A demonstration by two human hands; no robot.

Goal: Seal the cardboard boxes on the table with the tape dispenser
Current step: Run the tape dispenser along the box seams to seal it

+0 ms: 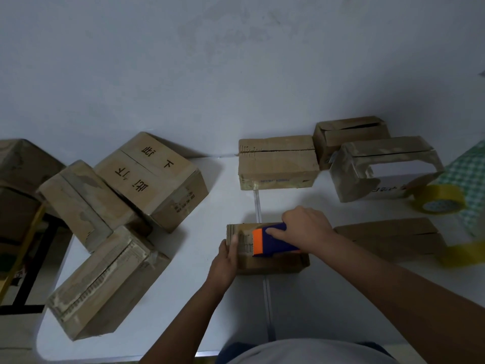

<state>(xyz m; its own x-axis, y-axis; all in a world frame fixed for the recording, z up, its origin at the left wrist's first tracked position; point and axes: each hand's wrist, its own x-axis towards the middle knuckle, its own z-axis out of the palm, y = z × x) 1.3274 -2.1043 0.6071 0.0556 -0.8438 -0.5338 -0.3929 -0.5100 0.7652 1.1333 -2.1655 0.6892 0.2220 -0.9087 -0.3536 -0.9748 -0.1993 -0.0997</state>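
Item: small cardboard box (pixel 267 261), near-centre of white table (pixel 183 298), on the centre seam.
Tape dispenser (pixel 273 241), blue w/ orange front, lies on box top; right hand (pixel 305 227) grips it from above, forefinger along its side.
Left hand (pixel 227 258) holds box's left end, thumb on top.
Room: bare tabletop near side and between box and far row.
Far: plain box (pixel 277 162), two open-flap boxes (pixel 351 139) to its right.
Right: flat box (pixel 391 239), yellow tape roll (pixel 438 202).
Left: box pile (pixel 118 206) near table edge.
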